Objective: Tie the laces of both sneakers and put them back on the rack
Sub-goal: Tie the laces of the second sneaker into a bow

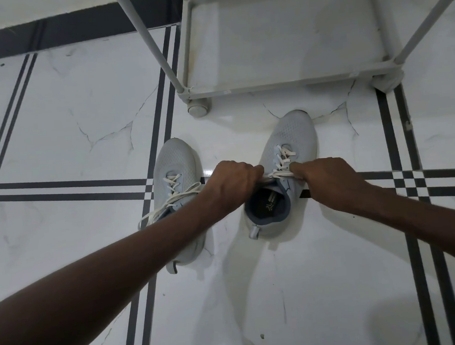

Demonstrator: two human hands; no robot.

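Note:
Two light grey sneakers stand side by side on the tiled floor, toes pointing away from me. The right sneaker (pixel 291 138) has white laces (pixel 281 172) stretched sideways across its tongue. My left hand (pixel 233 181) grips one end and my right hand (pixel 329 177) grips the other, both fists closed, just above the shoe's opening. The left sneaker (pixel 176 162) lies partly under my left forearm, and its loose white laces (pixel 169 200) trail out to the left. The grey rack (pixel 282 83) stands just beyond the shoes, its bottom shelf bare.
The rack rides on small wheels, one (pixel 197 108) near the left sneaker's toe. Slanted rack poles (pixel 152 43) rise at its corners. The floor (pixel 69 116) is glossy white marble tile with black stripe bands, and a dark skirting runs along the far wall.

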